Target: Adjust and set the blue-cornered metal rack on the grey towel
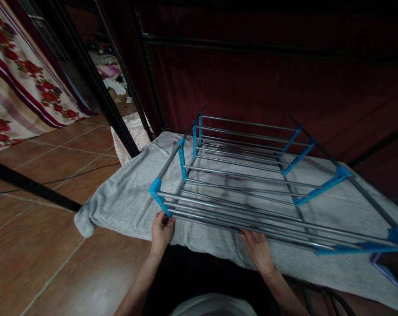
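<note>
Okay, left hand (161, 230) pinches the lower end of the near-left blue bracket (161, 202); right hand (257, 250) has fingertips tucked at the nearest steel tube (212, 224), grip unclear. Tube rack (251, 177) sits on grey blanket (129, 188), looks mostly assembled: tubes span both bracket rows. Joint seating can't be told. Far pole ends (204, 107) jut bare, possibly unfinished.

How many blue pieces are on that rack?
8. Front to back, the rack's left end has the first blue piece, second, third and fourth; its right end, the fifth, sixth, seventh and eighth. More may be hidden.
</note>
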`<state>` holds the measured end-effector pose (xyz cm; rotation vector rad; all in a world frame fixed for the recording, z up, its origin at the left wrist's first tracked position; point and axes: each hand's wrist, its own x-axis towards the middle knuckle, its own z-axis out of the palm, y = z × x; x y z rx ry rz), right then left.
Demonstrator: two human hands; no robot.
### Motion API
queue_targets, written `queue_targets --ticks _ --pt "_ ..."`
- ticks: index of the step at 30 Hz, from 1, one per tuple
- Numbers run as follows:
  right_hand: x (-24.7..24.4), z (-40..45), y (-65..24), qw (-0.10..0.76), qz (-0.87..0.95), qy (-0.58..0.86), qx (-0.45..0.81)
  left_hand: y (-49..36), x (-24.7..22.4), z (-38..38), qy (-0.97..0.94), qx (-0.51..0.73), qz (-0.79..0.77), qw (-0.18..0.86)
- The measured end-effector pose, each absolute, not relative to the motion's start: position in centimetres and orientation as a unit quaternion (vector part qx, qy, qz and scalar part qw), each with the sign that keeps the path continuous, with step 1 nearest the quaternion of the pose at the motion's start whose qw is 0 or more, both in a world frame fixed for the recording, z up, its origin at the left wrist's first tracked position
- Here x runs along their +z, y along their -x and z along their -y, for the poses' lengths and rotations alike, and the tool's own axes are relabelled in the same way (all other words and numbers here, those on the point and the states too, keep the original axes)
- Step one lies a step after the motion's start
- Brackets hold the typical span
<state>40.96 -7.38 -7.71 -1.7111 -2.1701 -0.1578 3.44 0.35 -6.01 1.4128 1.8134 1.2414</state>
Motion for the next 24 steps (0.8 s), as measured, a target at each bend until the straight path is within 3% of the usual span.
queue_targets --ticks 10,18,24 --pt "-7.8 7.3 -40.9 0.186 0.771 0.606 -0.061 0.3 -2.3 -4.0 -0.586 0.299 -0.563 0.500" --pt "-7.2 7.0 -40.6 0.209 0.771 0.599 -0.054 0.0 -0.9 -4.2 -0.592 0.251 -0.567 0.515" --pt "-7.4 10.1 -42.6 0.278 0.754 0.595 0.002 -0.2 -1.0 -4.0 -0.595 0.256 -0.577 0.497"
